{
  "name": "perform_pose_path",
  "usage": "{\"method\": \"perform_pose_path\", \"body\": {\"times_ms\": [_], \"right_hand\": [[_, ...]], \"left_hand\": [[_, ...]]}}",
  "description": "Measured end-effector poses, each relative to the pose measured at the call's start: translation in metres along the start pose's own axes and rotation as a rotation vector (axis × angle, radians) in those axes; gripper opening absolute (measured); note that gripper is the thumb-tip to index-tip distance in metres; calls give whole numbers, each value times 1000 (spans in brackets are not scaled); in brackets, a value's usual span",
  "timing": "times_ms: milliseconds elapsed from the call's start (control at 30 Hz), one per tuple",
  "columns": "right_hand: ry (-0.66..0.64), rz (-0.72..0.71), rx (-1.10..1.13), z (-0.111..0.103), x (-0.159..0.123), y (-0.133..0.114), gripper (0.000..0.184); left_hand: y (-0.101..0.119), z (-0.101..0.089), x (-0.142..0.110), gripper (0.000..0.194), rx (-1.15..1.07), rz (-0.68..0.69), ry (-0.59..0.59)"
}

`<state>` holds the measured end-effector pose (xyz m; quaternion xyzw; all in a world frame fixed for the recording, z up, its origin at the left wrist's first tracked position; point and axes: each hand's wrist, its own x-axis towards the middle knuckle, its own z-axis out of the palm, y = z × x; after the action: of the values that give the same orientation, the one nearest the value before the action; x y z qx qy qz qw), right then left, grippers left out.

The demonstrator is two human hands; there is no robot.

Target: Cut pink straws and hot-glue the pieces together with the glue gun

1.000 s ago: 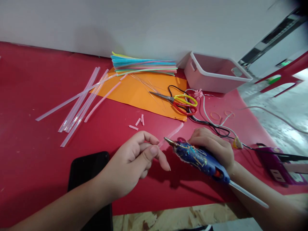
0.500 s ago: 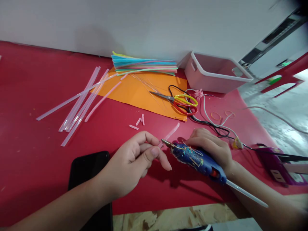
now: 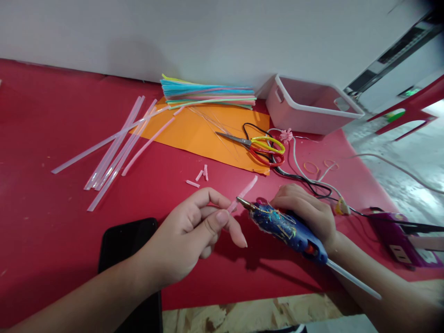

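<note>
Between thumb and fingers, my left hand (image 3: pixel 197 231) pinches the near end of a short pink pipe cleaner (image 3: pixel 247 188), which slants up and away to the right. My right hand (image 3: pixel 307 212) is wrapped round a blue hot glue gun (image 3: pixel 282 226) crusted with dried glue and glitter. Its metal nozzle points left and lies at the pipe cleaner, just past my left fingertips; whether it touches is hard to tell. A clear glue stick (image 3: pixel 354 278) sticks out of the gun's back. Several short pink cut pieces (image 3: pixel 199 175) lie beyond my left hand.
Scissors (image 3: pixel 255 145) rest on an orange sheet (image 3: pixel 208 136). Behind are a bundle of coloured pipe cleaners (image 3: pixel 208 95) and a white bin (image 3: pixel 312 113). Glue sticks (image 3: pixel 120 148) lie left, a black phone (image 3: pixel 128 245) under my left forearm. Cables (image 3: pixel 312 185) run to a purple power strip (image 3: pixel 391 236).
The glue gun's nozzle has shifted slightly right and up along the pink pipe cleaner, away from my left fingertips. My left hand stays almost still, keeping its pinch.
</note>
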<state>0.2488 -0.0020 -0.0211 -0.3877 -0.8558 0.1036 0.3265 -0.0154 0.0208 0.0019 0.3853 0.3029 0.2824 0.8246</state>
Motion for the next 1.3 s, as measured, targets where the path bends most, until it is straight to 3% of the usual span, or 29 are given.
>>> {"method": "perform_pose_path", "body": {"times_ms": [1000, 1300], "right_hand": [[81, 78, 1, -1, 2, 0, 10], [41, 66, -14, -2, -2, 4, 23]], "left_hand": [[-1, -2, 0, 13, -97, 17, -77], [-2, 0, 0, 15, -113, 17, -73]]}}
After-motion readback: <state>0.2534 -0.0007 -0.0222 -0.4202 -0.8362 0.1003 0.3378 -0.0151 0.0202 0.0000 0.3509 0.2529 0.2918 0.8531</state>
